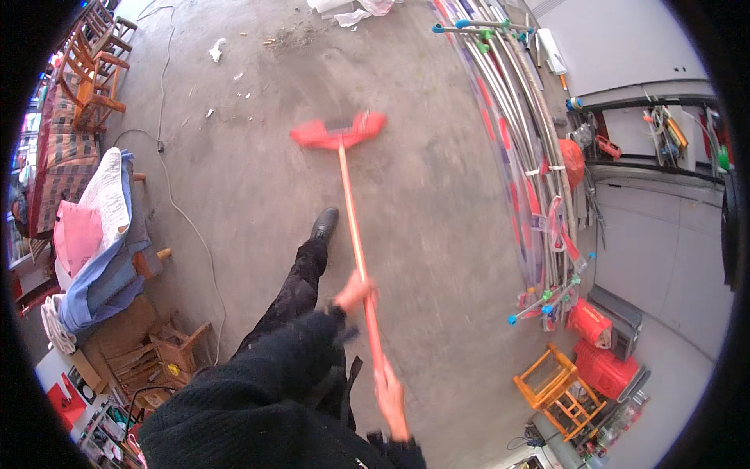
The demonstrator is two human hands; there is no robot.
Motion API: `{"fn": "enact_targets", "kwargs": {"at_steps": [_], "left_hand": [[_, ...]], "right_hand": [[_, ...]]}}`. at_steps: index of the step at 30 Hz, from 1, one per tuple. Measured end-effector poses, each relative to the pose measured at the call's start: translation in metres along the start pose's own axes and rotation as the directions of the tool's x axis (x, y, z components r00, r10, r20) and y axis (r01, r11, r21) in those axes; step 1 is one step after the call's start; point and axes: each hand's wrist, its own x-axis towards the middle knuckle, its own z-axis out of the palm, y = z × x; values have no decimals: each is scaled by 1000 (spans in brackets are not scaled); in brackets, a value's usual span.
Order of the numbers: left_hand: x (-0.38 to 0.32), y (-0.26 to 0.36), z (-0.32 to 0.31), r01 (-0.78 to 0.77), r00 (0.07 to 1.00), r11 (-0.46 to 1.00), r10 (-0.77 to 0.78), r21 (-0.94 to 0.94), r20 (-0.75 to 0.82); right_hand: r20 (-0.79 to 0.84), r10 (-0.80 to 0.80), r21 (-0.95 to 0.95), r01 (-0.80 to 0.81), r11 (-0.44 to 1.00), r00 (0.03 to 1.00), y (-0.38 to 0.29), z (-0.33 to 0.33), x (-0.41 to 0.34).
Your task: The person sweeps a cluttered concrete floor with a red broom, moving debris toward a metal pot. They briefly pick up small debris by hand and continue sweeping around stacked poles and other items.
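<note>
A long-handled floor tool with a wide red head (pixel 340 139) reaches out ahead of me across the concrete floor (pixel 433 234). Its head is motion-blurred with a dark middle, so I cannot tell whether it is a broom. My left hand (pixel 356 291) grips the red handle (pixel 353 220) around its lower middle. Closer to my body, my right hand (pixel 389 391) is closed around the upper end. Beyond the head lie a patch of dark debris (pixel 302 36) and a crumpled white scrap (pixel 217 50). My black shoe (pixel 324 225) stands left of the handle.
A thin cable (pixel 190 217) snakes along the floor at left, past wooden chairs (pixel 94 82) and a cloth-draped seat (pixel 96 252). Bundled metal poles (pixel 536 123) lie along the right. A small wooden chair (pixel 554 384) and red containers (pixel 606 366) are at lower right.
</note>
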Motion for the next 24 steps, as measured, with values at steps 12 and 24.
{"fn": "enact_targets", "kwargs": {"at_steps": [12,24], "left_hand": [[99,243,-122,-158,955,985,136,-65,-262],[29,172,-90,-70,981,991,48,-115,-189]], "right_hand": [[-214,-708,-92,708,701,673,-179,98,110],[-32,-501,16,501,865,865,-79,64,50]]}}
